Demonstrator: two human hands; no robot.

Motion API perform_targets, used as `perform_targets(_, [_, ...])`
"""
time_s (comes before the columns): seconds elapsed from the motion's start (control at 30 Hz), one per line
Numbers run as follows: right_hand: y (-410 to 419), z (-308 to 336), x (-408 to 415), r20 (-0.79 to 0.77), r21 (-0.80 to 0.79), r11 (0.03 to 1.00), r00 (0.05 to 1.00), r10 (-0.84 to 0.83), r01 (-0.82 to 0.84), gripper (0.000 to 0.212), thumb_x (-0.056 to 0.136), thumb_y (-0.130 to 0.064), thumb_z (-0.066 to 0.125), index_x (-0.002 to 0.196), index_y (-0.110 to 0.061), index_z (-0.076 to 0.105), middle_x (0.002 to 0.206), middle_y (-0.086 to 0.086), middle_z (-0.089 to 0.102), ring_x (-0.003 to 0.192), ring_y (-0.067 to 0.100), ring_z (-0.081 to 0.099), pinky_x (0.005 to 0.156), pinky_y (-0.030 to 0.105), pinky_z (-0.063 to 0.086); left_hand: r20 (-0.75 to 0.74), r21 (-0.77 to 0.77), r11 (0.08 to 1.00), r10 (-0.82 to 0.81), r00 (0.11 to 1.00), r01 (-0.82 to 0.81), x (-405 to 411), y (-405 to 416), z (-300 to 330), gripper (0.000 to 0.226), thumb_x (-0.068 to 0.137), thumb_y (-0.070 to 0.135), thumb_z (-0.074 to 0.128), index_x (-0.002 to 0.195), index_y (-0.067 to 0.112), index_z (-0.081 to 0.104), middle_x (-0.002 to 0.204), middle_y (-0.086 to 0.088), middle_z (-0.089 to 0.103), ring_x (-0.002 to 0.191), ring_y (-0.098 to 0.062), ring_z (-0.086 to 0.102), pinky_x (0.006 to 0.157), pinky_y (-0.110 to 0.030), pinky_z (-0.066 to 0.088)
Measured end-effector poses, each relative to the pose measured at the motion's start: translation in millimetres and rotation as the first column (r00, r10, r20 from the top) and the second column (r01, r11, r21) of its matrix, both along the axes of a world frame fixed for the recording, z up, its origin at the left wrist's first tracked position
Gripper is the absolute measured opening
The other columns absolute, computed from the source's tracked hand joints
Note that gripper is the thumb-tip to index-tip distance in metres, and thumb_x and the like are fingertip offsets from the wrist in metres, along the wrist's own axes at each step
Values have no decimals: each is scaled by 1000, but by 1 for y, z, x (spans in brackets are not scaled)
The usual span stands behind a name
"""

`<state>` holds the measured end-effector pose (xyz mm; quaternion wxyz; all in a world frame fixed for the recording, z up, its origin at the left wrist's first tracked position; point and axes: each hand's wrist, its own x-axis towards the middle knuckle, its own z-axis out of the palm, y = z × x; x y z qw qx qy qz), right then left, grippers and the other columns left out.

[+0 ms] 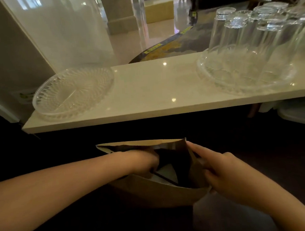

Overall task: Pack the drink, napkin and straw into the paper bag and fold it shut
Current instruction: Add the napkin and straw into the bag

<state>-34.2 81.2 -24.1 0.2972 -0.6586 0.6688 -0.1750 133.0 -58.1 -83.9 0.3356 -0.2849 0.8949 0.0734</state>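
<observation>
A brown paper bag (pixel 154 190) stands open below the white counter, low in the head view. My left hand (pixel 143 162) reaches into the bag's mouth, fingers curled around a thin dark straw (pixel 165 178) that slants down inside. Something white (pixel 166 171), perhaps the napkin, shows inside the bag beside the straw. My right hand (pixel 225 175) pinches the bag's right rim and holds the mouth apart. The drink is hidden or too dark to make out.
A white counter (pixel 155 89) runs across above the bag. An empty clear plastic tray (pixel 72 91) lies on its left end. A second clear tray (pixel 224 83) at the right bears several upturned glasses (pixel 242 39). The area around the bag is dark.
</observation>
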Motion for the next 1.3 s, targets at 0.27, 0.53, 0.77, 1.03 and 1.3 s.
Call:
perform_targets(0.27, [-6, -7, -6, 42, -52, 999, 999, -8, 10, 73, 88, -9, 44, 125, -55, 0, 100, 6, 69, 78, 20, 66, 75, 40, 56, 55, 50, 997, 58, 997, -61, -14, -15, -16, 40, 87, 15, 58, 126, 9, 52, 131, -12, 53, 117, -28, 51, 96, -37, 43])
perform_targets(0.53, [-9, -8, -7, 143, -25, 997, 988, -64, 68, 66, 90, -15, 48, 128, -52, 9, 100, -10, 62, 78, 4, 66, 67, 18, 56, -257, 276, 939, 279, 925, -206, 8, -12, 65, 59, 79, 25, 69, 133, 22, 45, 132, 5, 55, 116, -10, 54, 95, -24, 47])
perform_targets(0.77, [-15, -16, -3, 256, -39, 987, 956, -144, 159, 56, 88, -10, 53, 126, -44, 29, 79, -13, 64, 72, -7, 64, 54, 8, 51, -771, 632, 724, 625, -124, -276, 123, 20, 87, 37, 64, 40, 71, 100, 31, 65, 100, 9, 73, 94, -10, 69, 81, -19, 54])
perform_targets(1.03, [8, -34, 20, 542, -140, 908, 798, -263, 394, 18, 86, -42, 47, 100, -38, 58, 87, -9, 70, 85, -11, 61, 70, 15, 49, -670, 678, 596, 742, -28, -430, 147, 61, -22, 64, 44, 69, 71, 103, 56, 49, 109, 37, 57, 107, 13, 51, 89, -14, 45])
perform_targets(1.3, [4, -89, 43, 596, -124, 882, 744, -300, 455, 25, 75, -5, 65, 81, -30, 63, 83, -22, 72, 80, -1, 66, 71, 17, 57, -760, 636, 672, 632, -154, -380, 119, 37, -40, 36, 74, 4, 72, 77, 38, 60, 77, 44, 63, 80, 19, 59, 65, -2, 46])
